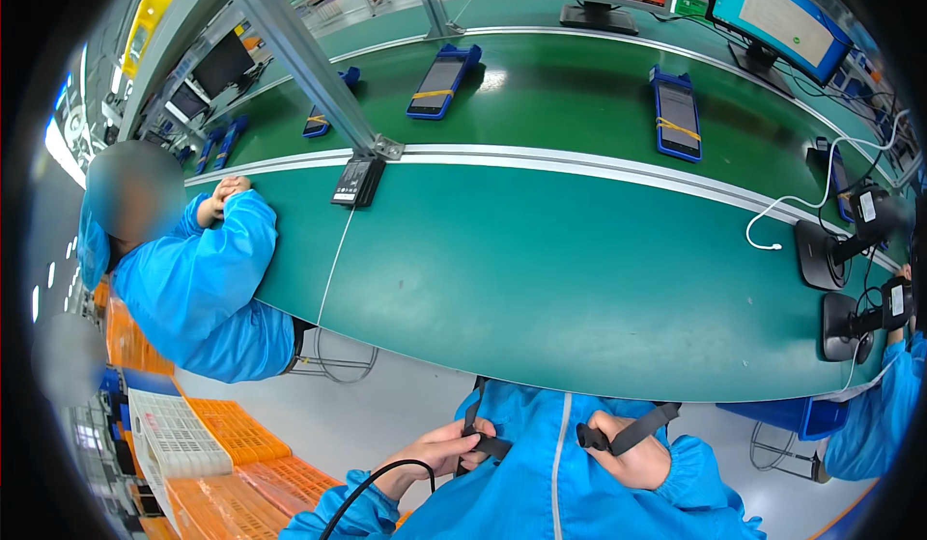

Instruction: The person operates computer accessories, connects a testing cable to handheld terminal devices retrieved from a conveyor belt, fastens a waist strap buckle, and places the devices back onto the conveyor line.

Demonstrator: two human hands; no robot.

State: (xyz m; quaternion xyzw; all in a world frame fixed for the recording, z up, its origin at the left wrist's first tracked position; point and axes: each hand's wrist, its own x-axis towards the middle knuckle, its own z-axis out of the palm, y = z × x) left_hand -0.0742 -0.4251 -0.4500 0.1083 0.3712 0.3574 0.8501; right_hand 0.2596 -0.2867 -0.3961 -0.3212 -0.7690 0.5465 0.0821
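Note:
Below the near edge of the table, in front of my blue smock (526, 424), my left hand (446, 451) pinches a black strap (494, 446) that lies against the smock. To its right my right hand (632, 458) is closed round a dark webbing strap (645, 426). A black plastic buckle (591, 437) shows at that hand's thumb side. The two hands are apart, on either side of the smock's pale zip. A black cable (372, 480) curves past my left wrist.
The green table (521, 270) spreads ahead, with a stack of black batteries (357, 183) at its far edge. Blue-cased handheld devices (442, 84) lie on the green conveyor (560, 96). Black scanner stands (821, 255) are at right. Co-workers sit at left (193, 270) and right.

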